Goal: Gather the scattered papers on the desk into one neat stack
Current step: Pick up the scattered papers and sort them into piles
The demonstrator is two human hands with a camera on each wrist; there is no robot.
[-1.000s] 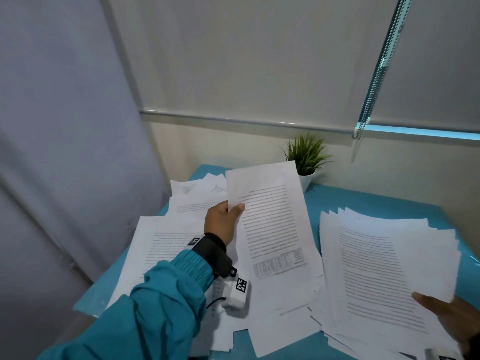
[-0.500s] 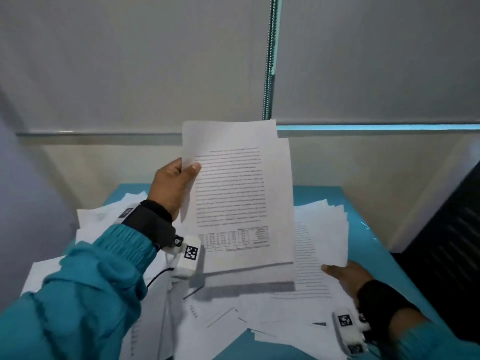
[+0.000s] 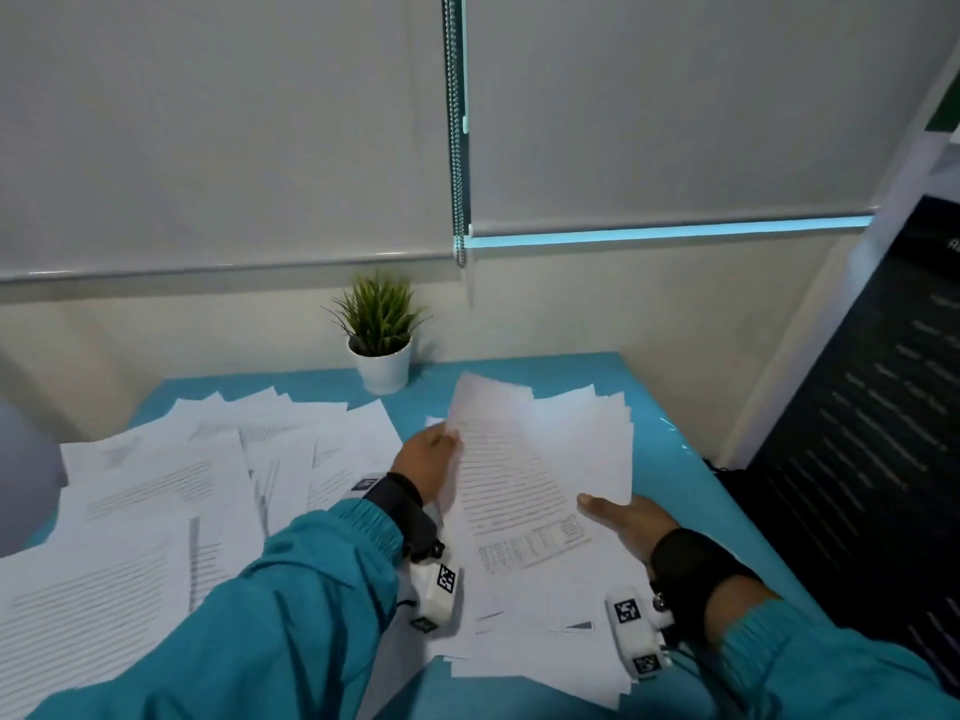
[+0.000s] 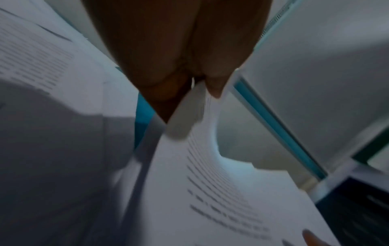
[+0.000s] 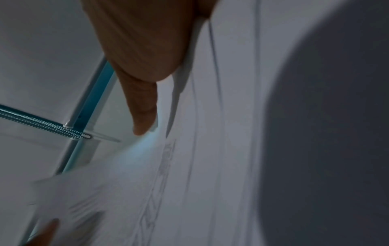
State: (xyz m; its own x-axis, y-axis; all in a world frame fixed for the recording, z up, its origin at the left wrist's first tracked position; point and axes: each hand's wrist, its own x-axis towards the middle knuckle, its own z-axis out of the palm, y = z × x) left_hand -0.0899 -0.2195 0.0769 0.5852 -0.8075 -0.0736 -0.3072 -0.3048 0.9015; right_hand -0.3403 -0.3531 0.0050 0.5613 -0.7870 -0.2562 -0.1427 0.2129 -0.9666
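The printed sheet (image 3: 511, 480) pinched in the left hand (image 3: 423, 459) comes down from its raised, nearly upright hold in front of the blind and now lies low over the pile at 3 o'clock (image 3: 582, 444), its top edge pointing toward 12 o'clock; the left hand drops with it, from above the desk to just over the papers; the right hand (image 3: 626, 519), a second ago at the pile's 4 o'clock corner, now sits at the sheet's 3 o'clock edge with its thumb on top; the potted plant (image 3: 379, 337), hidden half a second ago, shows again at 12 o'clock
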